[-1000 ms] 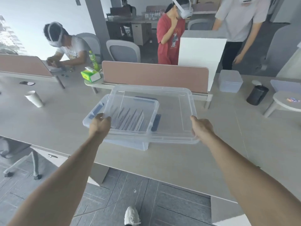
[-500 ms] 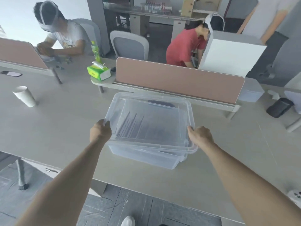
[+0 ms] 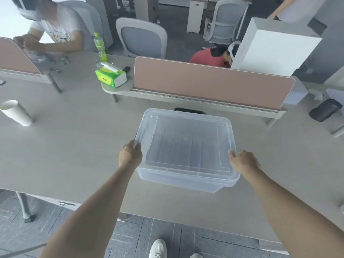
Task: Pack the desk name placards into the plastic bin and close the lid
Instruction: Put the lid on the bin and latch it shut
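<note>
A clear plastic bin [image 3: 178,180] stands on the pale desk [image 3: 74,146] in front of me, with its clear lid [image 3: 186,127] lying flat over the top. Through the lid I make out several desk name placards [image 3: 182,148] as dim upright strips inside. My left hand [image 3: 130,155] grips the lid's left edge near the front corner. My right hand [image 3: 242,161] holds the lid's right edge near the front corner.
A pink divider panel [image 3: 208,81] runs just behind the bin. A paper cup [image 3: 16,112] lies at the left, a green tissue pack [image 3: 110,76] and a bottle [image 3: 99,46] behind it. A black pouch [image 3: 325,109] sits at the right. Other people work beyond the desk.
The lid, held off to the right above the bin a second ago, has moved left and down and now lies squarely on the bin. Both hands stayed on its side edges.
</note>
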A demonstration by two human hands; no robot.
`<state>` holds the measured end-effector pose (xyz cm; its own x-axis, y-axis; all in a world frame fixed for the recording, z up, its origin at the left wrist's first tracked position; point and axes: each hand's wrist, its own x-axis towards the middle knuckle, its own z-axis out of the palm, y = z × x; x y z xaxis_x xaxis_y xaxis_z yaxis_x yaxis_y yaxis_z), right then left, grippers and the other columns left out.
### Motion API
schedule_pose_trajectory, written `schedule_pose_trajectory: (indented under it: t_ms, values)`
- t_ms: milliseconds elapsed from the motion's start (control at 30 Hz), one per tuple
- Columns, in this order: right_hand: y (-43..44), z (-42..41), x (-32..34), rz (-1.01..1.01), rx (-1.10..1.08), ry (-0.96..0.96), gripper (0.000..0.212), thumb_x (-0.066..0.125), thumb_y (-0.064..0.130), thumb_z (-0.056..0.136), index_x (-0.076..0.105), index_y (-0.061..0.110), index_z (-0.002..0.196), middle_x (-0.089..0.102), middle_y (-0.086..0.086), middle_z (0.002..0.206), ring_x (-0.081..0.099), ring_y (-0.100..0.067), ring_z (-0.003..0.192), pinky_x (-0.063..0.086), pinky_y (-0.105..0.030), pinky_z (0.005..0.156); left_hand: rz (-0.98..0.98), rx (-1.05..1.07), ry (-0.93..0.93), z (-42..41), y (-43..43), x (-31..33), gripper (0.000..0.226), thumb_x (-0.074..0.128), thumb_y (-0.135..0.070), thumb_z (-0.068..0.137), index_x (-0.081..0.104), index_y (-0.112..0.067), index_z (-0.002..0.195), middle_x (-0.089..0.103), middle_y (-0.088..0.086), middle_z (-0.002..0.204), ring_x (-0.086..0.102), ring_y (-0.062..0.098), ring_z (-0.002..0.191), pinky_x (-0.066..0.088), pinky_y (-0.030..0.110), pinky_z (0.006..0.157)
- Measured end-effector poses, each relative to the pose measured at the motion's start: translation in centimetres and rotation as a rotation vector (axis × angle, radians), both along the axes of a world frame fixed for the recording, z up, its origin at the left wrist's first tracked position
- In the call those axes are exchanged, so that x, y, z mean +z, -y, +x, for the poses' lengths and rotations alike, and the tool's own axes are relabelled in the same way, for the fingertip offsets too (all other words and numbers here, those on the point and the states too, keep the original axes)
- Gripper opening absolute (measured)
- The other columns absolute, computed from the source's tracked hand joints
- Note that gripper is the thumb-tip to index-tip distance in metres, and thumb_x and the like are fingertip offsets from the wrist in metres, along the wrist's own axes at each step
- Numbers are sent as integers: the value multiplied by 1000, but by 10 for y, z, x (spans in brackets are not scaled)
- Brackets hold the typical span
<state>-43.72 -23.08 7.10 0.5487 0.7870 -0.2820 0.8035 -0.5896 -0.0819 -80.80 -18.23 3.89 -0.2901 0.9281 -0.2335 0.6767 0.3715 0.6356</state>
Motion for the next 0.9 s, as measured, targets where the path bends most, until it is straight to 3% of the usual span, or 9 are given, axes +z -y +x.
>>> schedule_pose_trajectory:
  t_ms: [200,433,533,667,900]
  values:
    - [9,-1,-2,-22,18,-37,64,27,53,102,64,3,120,66,-19,117,62,-36,109,44,-36,80,-53,-34,-65,3,-3,-3,39,31,-27,103,49,-15,135,59,23,124,57,42,108,41,37,77]
    - [3,-1,2,-90,-7,-26,58,28,52,100,60,9,124,65,-11,116,61,-32,106,42,-35,78,-90,-31,-148,4,-15,1,44,34,-27,100,47,-21,141,54,20,132,49,42,120,38,40,100]
    - [-4,-5,4,7,4,-23,48,33,44,101,43,13,137,58,-15,125,59,-36,113,44,-40,83,-63,-46,-186,4,-20,4,50,36,-28,99,36,-28,149,46,14,141,38,42,126,34,42,103]
    - [-14,-11,0,41,163,-19,53,30,33,104,13,29,154,46,-12,134,57,-35,115,45,-43,87,50,-157,-190,8,-33,2,51,42,-28,99,37,-28,149,40,4,149,38,39,125,33,42,105]
    - [-23,-8,-14,25,160,-36,59,35,23,101,13,24,156,50,-14,131,56,-36,114,46,-42,86,85,-253,-264,14,-43,-11,48,37,-26,102,32,-23,149,30,-4,158,42,42,125,40,46,101]
